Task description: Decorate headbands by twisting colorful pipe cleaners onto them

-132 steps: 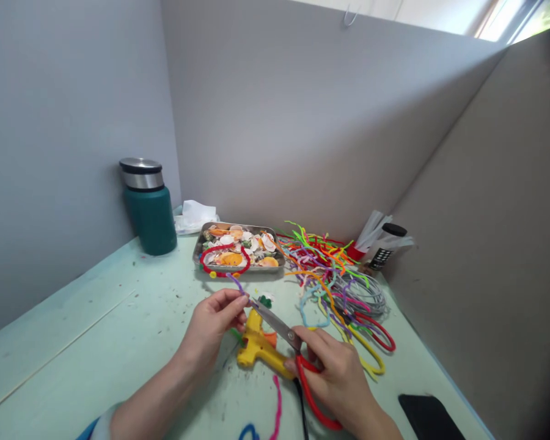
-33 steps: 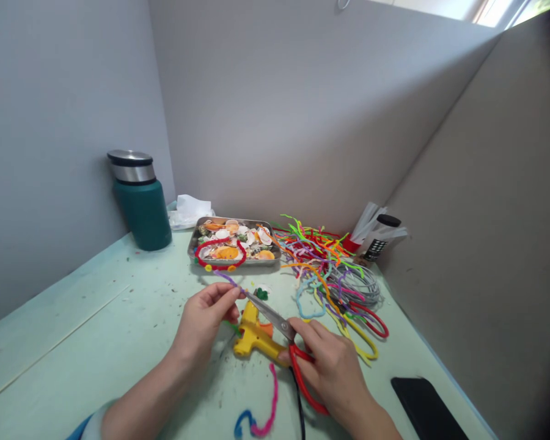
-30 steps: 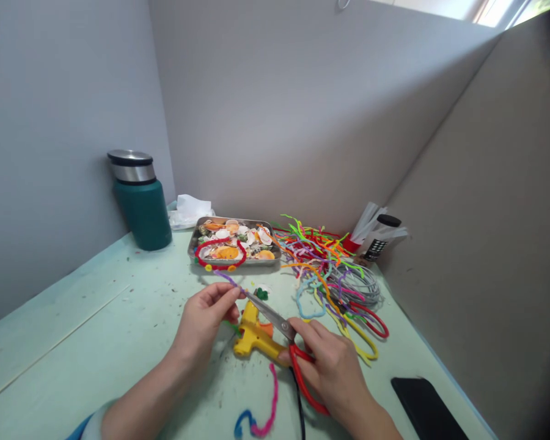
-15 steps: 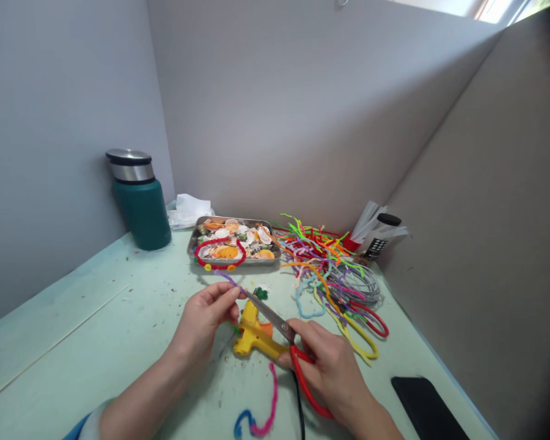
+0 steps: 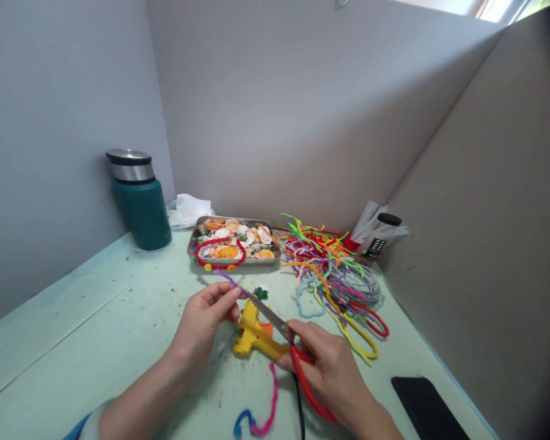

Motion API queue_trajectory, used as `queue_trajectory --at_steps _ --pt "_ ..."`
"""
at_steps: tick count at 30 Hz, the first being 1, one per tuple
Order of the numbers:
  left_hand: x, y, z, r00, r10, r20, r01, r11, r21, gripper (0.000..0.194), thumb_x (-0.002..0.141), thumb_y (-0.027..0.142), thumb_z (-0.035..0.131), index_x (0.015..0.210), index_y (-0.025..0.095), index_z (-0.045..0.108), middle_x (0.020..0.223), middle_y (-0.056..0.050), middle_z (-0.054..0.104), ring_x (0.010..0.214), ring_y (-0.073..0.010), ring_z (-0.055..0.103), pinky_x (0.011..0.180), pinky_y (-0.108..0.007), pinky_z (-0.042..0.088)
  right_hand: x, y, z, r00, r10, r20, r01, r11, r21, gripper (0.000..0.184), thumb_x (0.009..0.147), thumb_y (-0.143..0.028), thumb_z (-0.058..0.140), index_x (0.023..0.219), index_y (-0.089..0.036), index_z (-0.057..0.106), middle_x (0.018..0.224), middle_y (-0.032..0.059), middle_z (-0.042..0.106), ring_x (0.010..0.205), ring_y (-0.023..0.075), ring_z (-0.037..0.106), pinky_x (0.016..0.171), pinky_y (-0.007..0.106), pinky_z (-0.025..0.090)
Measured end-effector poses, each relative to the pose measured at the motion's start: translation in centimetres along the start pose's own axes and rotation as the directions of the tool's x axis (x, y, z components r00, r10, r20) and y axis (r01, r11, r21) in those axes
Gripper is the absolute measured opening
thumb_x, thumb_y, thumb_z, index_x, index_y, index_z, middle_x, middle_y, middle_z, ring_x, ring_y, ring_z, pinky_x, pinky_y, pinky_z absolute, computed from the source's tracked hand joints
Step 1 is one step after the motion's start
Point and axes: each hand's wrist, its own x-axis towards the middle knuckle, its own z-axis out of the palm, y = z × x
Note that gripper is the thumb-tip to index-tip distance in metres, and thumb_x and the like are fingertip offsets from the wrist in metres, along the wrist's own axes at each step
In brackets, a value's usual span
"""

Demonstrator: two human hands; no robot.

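Note:
Between its thumb and fingers, my left hand pinches a purple pipe cleaner, whose free end points up and left. My right hand grips red-handled scissors, and their blade tips meet the pipe cleaner right at my left fingertips. Beneath the scissors lies a yellow glue gun with a black cord. Just behind it is a small green piece. Nearer to me, a pink and blue pipe cleaner lies curled on the table.
A metal tray of shells stands at the back, with a red pipe-cleaner loop over its front edge. Right of it spread a heap of pipe cleaners and a grey coil. A green bottle and black phone flank the sides.
Almost nothing differs. The red scissor handle has shifted very slightly in my right hand; both hands keep their places, and the tips stay at the purple pipe cleaner.

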Motion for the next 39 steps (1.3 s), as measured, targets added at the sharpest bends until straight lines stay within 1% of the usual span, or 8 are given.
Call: queue_trajectory --at_steps 4,10,14,18,22,32,36,39 --pt "-0.16 -0.07 -0.01 1.000 0.004 -0.018 -0.004 1.000 0.009 0.019 0.070 0.032 0.067 0.074 0.014 0.064 0.048 0.002 0.055 0.047 -0.0077 0.047 0.050 -0.018 0.037 -0.08 -0.09 0.05 1.000 -0.006 -0.020 0.006 0.999 -0.046 0.035 0.077 -0.041 0.061 0.107 -0.024 0.054 0.079 0.0002 0.058 0.059 0.0123 0.052 0.057 0.022 0.040" --pt "-0.28 0.21 0.18 0.997 -0.070 0.008 0.071 0.986 -0.149 0.018 0.066 0.029 0.070 0.074 0.014 0.063 0.061 0.001 0.061 0.047 -0.0063 0.047 0.047 -0.018 0.039 0.01 -0.46 -0.18 0.997 -0.034 -0.073 0.023 0.989 -0.145 0.034 0.076 -0.039 0.061 0.106 -0.022 0.055 0.077 0.0011 0.056 0.060 0.0134 0.052 0.055 0.023 0.039" --pt "-0.20 0.17 0.16 0.998 -0.064 -0.002 0.063 0.990 -0.128 0.018 0.068 0.029 0.069 0.074 0.013 0.063 0.061 0.001 0.061 0.047 -0.0062 0.048 0.047 -0.017 0.038 -0.01 -0.37 -0.18 0.996 -0.030 -0.082 0.016 0.987 -0.161 0.031 0.077 -0.037 0.060 0.104 -0.023 0.055 0.078 0.0013 0.057 0.061 0.0137 0.052 0.055 0.023 0.039" --pt "-0.01 -0.04 0.05 0.999 -0.045 -0.014 0.044 0.996 -0.072 0.018 0.069 0.030 0.068 0.075 0.013 0.062 0.055 0.002 0.057 0.047 -0.0071 0.048 0.048 -0.018 0.039 -0.07 -0.16 -0.13 0.998 -0.019 -0.052 0.010 0.985 -0.173 0.031 0.078 -0.038 0.059 0.105 -0.024 0.055 0.079 0.0011 0.057 0.061 0.0138 0.052 0.055 0.023 0.038" --pt "-0.03 -0.02 0.09 0.999 -0.021 -0.034 0.021 1.000 -0.021 0.019 0.069 0.030 0.068 0.074 0.013 0.062 0.055 0.001 0.058 0.047 -0.0070 0.047 0.048 -0.017 0.037 -0.06 0.02 -0.07 0.999 -0.020 -0.039 0.012 0.982 -0.187 0.032 0.079 -0.040 0.059 0.107 -0.024 0.054 0.080 0.0012 0.057 0.064 0.0144 0.053 0.056 0.023 0.037" --pt "0.14 -0.35 0.04 0.999 -0.011 -0.030 0.011 1.000 -0.003 0.019 0.071 0.031 0.066 0.076 0.013 0.061 0.051 0.002 0.056 0.047 -0.0072 0.047 0.049 -0.017 0.038 0.00 0.03 -0.02 0.999 -0.018 -0.029 0.012 0.979 -0.206 0.031 0.080 -0.042 0.058 0.105 -0.024 0.055 0.079 0.0012 0.057 0.064 0.0143 0.053 0.056 0.023 0.036" --pt "0.26 -0.35 0.09 0.999 -0.022 -0.030 0.021 0.999 -0.028 0.018 0.070 0.030 0.067 0.076 0.014 0.062 0.052 0.003 0.056 0.047 -0.0067 0.047 0.048 -0.017 0.038 -0.07 0.18 0.07 0.999 -0.021 -0.037 0.013 0.980 -0.199 0.035 0.078 -0.044 0.059 0.106 -0.024 0.055 0.078 0.0006 0.057 0.062 0.0140 0.053 0.055 0.023 0.035" --pt "0.27 -0.34 0.00 0.998 -0.063 -0.018 0.061 0.993 -0.102 0.019 0.069 0.030 0.068 0.076 0.013 0.062 0.062 0.001 0.060 0.049 -0.0062 0.048 0.048 -0.017 0.039 -0.10 0.35 0.13 0.999 -0.027 -0.032 0.020 0.980 -0.197 0.037 0.077 -0.045 0.060 0.108 -0.024 0.054 0.078 0.0006 0.057 0.063 0.0142 0.053 0.056 0.023 0.036"
